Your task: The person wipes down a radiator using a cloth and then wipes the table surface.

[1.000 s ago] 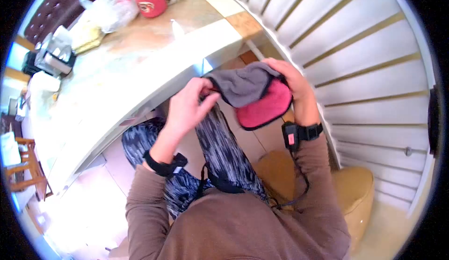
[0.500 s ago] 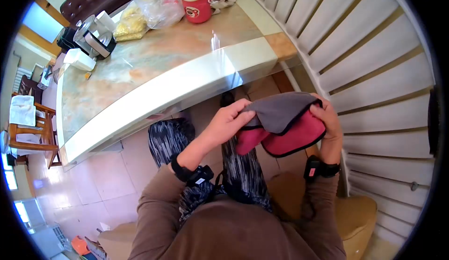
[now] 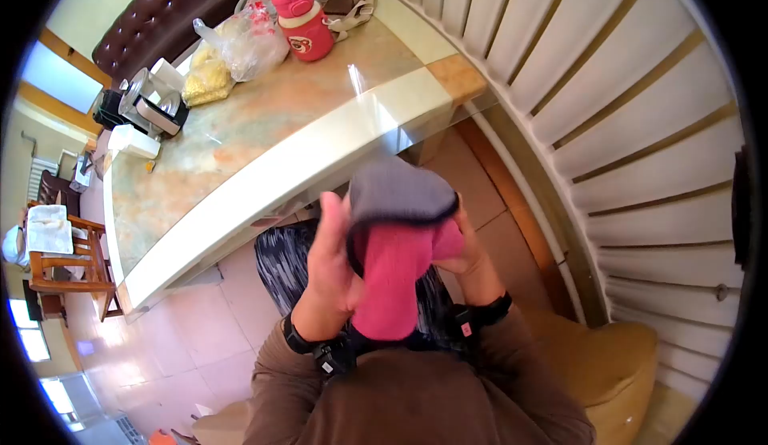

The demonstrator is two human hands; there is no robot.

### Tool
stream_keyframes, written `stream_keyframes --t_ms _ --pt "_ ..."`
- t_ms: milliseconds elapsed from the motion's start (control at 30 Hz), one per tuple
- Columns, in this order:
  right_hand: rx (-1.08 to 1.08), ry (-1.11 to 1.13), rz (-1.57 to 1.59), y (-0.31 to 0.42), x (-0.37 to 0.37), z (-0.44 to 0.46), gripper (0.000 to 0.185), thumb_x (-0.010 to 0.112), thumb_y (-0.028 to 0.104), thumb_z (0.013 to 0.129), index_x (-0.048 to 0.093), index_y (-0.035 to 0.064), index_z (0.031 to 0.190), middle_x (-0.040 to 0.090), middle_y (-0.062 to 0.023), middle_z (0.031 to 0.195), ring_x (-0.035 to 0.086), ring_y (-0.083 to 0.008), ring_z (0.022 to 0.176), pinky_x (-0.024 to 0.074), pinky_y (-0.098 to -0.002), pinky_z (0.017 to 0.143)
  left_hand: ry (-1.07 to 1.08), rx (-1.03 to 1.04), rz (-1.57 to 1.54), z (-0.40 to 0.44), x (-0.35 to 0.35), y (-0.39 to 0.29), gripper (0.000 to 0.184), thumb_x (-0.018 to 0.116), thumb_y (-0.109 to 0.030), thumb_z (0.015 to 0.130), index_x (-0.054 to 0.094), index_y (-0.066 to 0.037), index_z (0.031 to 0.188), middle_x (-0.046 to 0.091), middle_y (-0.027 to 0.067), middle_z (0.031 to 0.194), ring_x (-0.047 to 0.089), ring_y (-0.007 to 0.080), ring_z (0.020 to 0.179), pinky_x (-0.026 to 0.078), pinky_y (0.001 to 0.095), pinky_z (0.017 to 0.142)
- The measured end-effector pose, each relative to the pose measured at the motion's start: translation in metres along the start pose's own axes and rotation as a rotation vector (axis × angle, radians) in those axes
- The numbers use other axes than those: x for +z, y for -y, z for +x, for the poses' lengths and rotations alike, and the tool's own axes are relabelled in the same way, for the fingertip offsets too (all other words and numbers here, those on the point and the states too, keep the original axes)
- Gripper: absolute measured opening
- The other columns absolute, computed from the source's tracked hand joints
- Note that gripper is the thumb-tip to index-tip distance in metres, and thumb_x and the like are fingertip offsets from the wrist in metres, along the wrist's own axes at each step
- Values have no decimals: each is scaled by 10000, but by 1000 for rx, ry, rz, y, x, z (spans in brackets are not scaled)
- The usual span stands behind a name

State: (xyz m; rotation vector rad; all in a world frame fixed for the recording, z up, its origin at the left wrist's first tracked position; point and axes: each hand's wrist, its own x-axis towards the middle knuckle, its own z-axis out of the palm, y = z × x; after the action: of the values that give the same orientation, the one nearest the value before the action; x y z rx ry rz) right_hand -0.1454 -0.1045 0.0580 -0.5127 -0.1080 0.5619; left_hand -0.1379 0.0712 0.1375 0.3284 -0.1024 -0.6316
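A double-sided cloth (image 3: 392,277), grey on one face and pinkish red on the other with black edging, hangs folded in front of my torso. Its grey part (image 3: 400,193) is uppermost and blurred by motion. At its left side is my left hand (image 3: 326,265), fingers stretched upward and palm turned toward the fabric; whether it touches is unclear. My right hand (image 3: 470,257) grips the cloth's right edge, its fingers partly hidden behind the fabric. Black straps with small devices circle both wrists.
Ahead stands a marble-topped table (image 3: 240,149) with a pale curved edge. On it are a red bottle (image 3: 306,33), plastic bags (image 3: 256,49), a glass kettle (image 3: 152,105) and a white container (image 3: 134,142). A white slatted radiator (image 3: 640,173) lines the right. A wooden chair (image 3: 76,265) stands far left.
The cloth has moved left and toward my body, and its red side now hangs down. My left hand has let go of its pinch and opened beside it. The view has shifted slightly.
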Motion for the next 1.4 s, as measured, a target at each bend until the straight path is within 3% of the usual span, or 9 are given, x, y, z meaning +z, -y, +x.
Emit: stream_keyframes --t_ms 100,233,433,633,833,900,1067,1233,1400 --pt "-102 19 207 4 3 -9 892 388 653 822 198 -16 1381 295 -187 1398 351 -274 1262 279 -389 1045 -131 111 83 2 -2 -1 655 428 -474 894 301 -5 1333 429 146 1295 461 244 1159 371 359 979" --pt "-329 -119 -74 28 0 -37 772 595 342 805 200 23 1388 306 -232 1378 366 -295 1247 280 -372 1045 -269 45 337 2 -24 -2 650 619 -100 769 313 18 1330 458 149 1261 476 229 1145 364 331 986" --pt "-714 -335 179 28 -12 -44 640 463 477 870 349 30 1315 385 -170 1348 406 -293 1213 325 -390 1016 -361 -55 227 9 -31 14 436 466 -247 929 399 14 1271 498 145 1233 505 230 1109 403 354 958" --pt "-451 -371 448 16 -1 -47 659 400 559 876 439 21 1254 464 -124 1288 452 -259 1168 335 -396 1007 -435 -34 139 28 -35 32 513 361 -406 946 422 -1 1254 495 136 1239 501 253 1110 400 356 959" --pt "-373 -745 -609 41 -10 -74 458 580 343 852 533 15 1168 596 -122 1123 573 -266 1001 436 -335 867 -409 -80 446 26 -41 36 398 568 -61 833 458 -9 1213 533 97 1171 521 190 1064 398 309 940" --pt "30 -963 -1397 53 -15 -81 402 641 249 800 553 -18 1089 634 -171 956 614 -280 866 465 -327 751 -438 -80 676 28 -65 34 375 580 -71 832 463 -10 1183 541 96 1130 524 167 1032 403 293 912" --pt "-453 -1056 -1316 53 -30 -87 431 661 187 773 497 22 1135 625 -186 861 611 -288 791 464 -348 707 -465 -35 1004 37 -97 34 404 599 -104 829 435 2 1183 560 106 1060 530 156 995 425 284 851" --pt "-412 -1173 -1111 61 0 -87 506 659 172 777 467 81 1236 595 -204 1014 595 -262 905 453 -331 770 -354 132 1682 46 -109 24 275 564 -173 857 524 -70 1108 621 120 931 595 146 832 466 269 721" --pt "-564 -963 -1516 60 -6 -93 552 662 169 768 450 109 1274 572 -143 1124 577 -239 909 437 -323 791 -490 152 1321 55 -90 12 243 523 -198 900 553 -49 1089 611 43 913 573 138 824 451 249 704"
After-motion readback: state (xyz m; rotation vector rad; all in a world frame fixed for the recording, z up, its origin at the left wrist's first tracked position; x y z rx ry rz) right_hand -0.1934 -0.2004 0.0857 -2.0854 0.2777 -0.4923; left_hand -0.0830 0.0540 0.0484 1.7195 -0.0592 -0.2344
